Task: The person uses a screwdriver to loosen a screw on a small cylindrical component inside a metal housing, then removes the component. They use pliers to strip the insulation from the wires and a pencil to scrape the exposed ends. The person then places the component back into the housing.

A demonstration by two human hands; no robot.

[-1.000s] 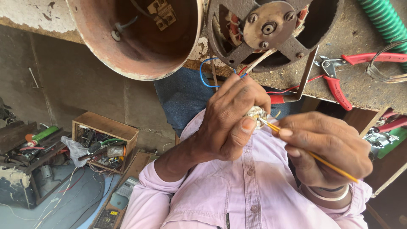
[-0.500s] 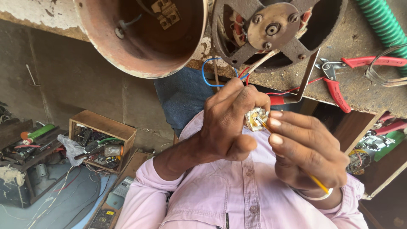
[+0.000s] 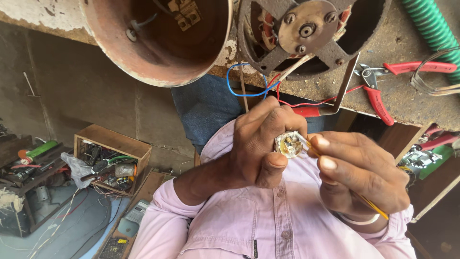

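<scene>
Up close: two hands on a small round part

Seen from the head camera, the frame is upside down relative to the person, whose lilac shirt (image 3: 268, 225) fills the bottom. The left hand (image 3: 261, 144) is curled tight around a small round part (image 3: 287, 145), pale metal with dark bits in its open face; thumb below, fingers wrapped over the top, so its grip is closed on the part. The part sits at chest height, between the two hands and just below the edge of the surface (image 3: 407, 96). The right hand (image 3: 359, 177) pinches a thin yellow tool (image 3: 371, 206) between thumb and fingers; its grip is closed on the tool, whose shaft runs out past the wrist, and whose front end meets the part's face. A pale band (image 3: 359, 220) circles that wrist.

Above the hands, a rusty bowl-shaped housing (image 3: 158, 43) lies on the surface, open side toward the camera. Just beside it sits a motor (image 3: 306, 33) with a round plate bolted at its middle. Blue and red wires (image 3: 249, 88) loop down from the motor toward the left hand. Red-handled pliers (image 3: 383, 91) lie to the right of the motor, with a green ribbed hose (image 3: 431, 29) at the corner.

Down on the floor to the left, a wooden box (image 3: 112, 158) holds loose electrical odds and ends
</scene>
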